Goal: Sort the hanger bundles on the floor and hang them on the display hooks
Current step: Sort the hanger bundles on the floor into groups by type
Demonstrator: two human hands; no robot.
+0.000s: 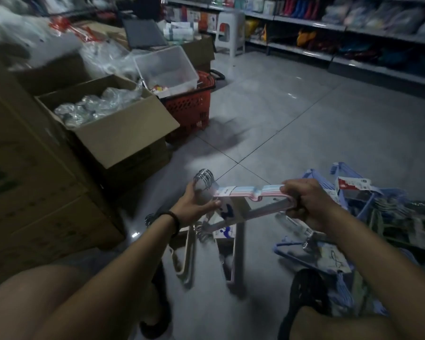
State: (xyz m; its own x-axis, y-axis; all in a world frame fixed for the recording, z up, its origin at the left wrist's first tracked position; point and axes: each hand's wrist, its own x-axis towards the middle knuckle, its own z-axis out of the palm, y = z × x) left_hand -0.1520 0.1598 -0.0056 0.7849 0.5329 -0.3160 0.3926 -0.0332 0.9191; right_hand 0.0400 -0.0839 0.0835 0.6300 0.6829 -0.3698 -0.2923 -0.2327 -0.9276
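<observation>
Hangers in a pastel bundle (245, 192) were held level above the floor (292, 123), between the person's knees, probably so the bundle could be looked over and sorted away from the others. Its chrome hooks (205, 177) pointed up and left, bunched together, and a card label (233, 209) wrapped its middle. The left hand (194, 207) gripped the bundle at the neck just under the hooks, fingers curled, thumb on the label. The right hand (304, 200) was clenched round the far shoulder end, so both hands steadied the load. A beige bundle (185, 256) lay on the floor directly beneath, and blue bundles (315, 174) were heaped just right of the right hand. No display hooks showed; a box (123, 133), a red basket (189, 106) and shelves (353, 28) stood farther off.
</observation>
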